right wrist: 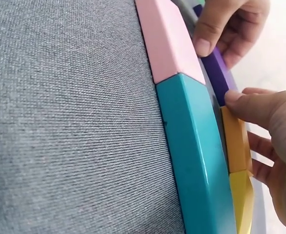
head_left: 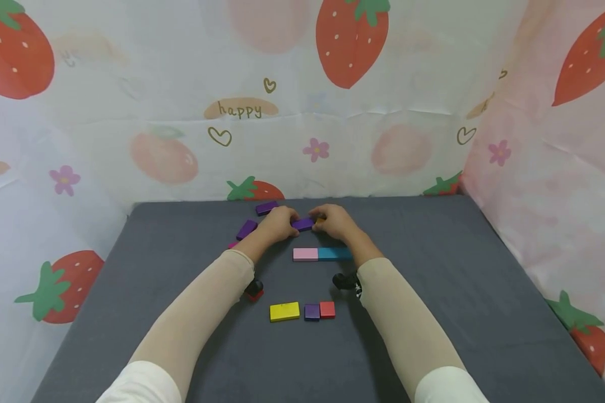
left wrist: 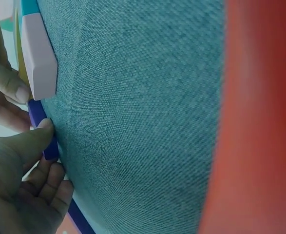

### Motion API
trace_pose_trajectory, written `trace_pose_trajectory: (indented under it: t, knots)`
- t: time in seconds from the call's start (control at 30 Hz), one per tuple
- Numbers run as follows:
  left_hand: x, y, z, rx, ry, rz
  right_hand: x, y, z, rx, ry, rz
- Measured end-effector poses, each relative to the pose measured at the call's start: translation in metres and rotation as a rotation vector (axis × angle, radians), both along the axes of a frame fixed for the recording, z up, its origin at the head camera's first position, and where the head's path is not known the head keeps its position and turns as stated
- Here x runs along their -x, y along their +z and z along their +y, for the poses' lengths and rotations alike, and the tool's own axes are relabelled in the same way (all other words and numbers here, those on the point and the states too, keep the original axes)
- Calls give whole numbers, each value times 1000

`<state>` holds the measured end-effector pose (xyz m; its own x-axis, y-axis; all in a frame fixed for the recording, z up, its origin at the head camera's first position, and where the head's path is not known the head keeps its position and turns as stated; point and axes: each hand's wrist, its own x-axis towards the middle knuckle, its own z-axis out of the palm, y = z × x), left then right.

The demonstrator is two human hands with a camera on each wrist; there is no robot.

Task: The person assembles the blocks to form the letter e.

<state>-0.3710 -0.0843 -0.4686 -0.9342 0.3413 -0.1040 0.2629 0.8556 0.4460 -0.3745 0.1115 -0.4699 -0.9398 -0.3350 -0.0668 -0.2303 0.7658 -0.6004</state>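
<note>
Grey table (head_left: 464,291) between printed cloth walls (head_left: 176,73), in soft light.
Behind the far edge of the table, the cloth is whitish and carries red strawberries (head_left: 352,47), thin hearts (head_left: 219,136), pink flowers (head_left: 316,150) and the word "happy" (head_left: 240,109); a crease runs across it. Beside the right edge it looks pinker; beyond the left edge, it is pale with a strawberry also.

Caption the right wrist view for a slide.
Left hand pinches a purple block, right hand an orange block, beside a pink block and a teal block.
</note>
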Motion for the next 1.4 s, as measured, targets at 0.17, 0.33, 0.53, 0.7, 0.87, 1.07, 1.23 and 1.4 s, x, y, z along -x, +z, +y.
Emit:
trace_pose_trajectory:
  t: [0.17,0.33,0.53,0.7,0.87,1.07,1.23,1.4]
  knots:
    - [-1,-1,-1,-16,-7,-4,2,-3,-1,-25,12,17]
    - [0,-1,-5,-47,-35,-3,4,-6,-1,-57,9,45]
    - [6,9,-19,-109,-16,2,6,-5,-3,-61,6,62]
    - [14,18,-44,-139,19,53,6,-3,-4,-48,-1,48]
    - [19,24,-70,-152,80,71,6,-1,-5,-52,8,53]
    - [23,20,-90,-172,157,54,7,-2,-5,-53,10,58]
    - [24,12,-95,-197,198,32,5,-4,-5,-46,12,42]
    - [24,3,-94,-227,226,9,2,-6,-4,-41,-2,29]
